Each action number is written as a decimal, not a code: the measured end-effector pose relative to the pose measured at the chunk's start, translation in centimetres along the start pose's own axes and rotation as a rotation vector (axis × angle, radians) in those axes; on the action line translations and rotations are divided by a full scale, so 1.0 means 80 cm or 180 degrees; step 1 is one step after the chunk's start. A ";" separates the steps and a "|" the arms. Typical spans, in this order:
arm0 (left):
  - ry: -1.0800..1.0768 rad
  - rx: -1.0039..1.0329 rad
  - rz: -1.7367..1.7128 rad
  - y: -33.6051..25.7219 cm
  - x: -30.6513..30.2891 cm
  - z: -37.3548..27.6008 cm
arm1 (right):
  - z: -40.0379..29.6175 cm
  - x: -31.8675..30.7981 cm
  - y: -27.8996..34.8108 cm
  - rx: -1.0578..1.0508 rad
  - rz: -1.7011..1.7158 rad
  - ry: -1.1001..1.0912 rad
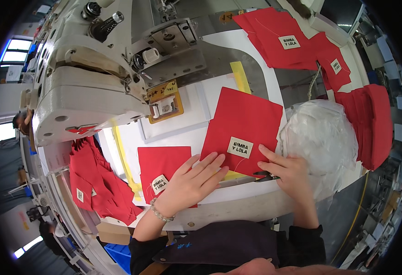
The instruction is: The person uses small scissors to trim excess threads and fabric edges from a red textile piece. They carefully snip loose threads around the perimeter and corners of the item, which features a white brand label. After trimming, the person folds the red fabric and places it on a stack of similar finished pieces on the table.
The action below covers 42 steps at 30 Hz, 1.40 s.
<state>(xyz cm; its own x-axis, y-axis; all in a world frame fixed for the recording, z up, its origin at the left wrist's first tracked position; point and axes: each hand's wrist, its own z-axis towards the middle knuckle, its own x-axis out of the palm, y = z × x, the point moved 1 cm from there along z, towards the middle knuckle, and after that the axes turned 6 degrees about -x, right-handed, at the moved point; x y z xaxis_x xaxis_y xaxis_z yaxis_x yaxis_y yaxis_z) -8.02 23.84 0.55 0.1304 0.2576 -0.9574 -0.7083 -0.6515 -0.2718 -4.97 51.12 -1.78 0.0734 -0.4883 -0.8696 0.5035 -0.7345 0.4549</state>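
A red fabric panel [244,117] lies before me, with a cream label [240,147] that bears writing and a loose thread below it. My left hand [197,178], a bead bracelet at its wrist, rests flat with its fingertips on the panel's lower left corner. Thread snips [265,176] sit in my right hand [285,170], blades pointing left, partly hidden by the fingers. Two fingertips of that hand touch the panel's right side. A second labelled red panel [165,158] lies to the left, partly under my left hand and forearm.
An industrial sewing machine [94,92] stands at upper left, its needle area over an amber plate [166,118]. A heap of red pieces [101,182] hangs at left. Labelled red panels [273,37] lie at upper right. A plastic-wrapped bundle [319,137] and folded red stack [373,127] sit right.
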 end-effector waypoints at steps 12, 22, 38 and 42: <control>-0.0043 -0.0084 -0.0207 -0.027 0.032 -0.011 | 0.007 0.001 0.008 0.0799 0.0775 -0.0422; 0.0003 0.0013 -0.0020 -0.030 0.031 -0.015 | 0.011 0.003 0.007 0.1128 0.1313 -0.0604; 0.0077 0.0065 -0.0012 -0.029 0.028 -0.013 | 0.017 -0.003 0.012 0.1204 0.1454 -0.0506; 0.0037 0.0019 -0.0099 -0.029 0.024 -0.004 | 0.016 0.001 0.009 0.1123 0.1454 -0.0556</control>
<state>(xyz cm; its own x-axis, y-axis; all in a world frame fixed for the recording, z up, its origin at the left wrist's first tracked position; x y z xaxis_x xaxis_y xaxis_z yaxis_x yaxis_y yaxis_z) -5.91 25.64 -0.72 0.1605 0.2695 -0.9495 -0.7079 -0.6389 -0.3010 -5.68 49.95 -1.25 0.0573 -0.8396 -0.5402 0.1360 -0.5295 0.8374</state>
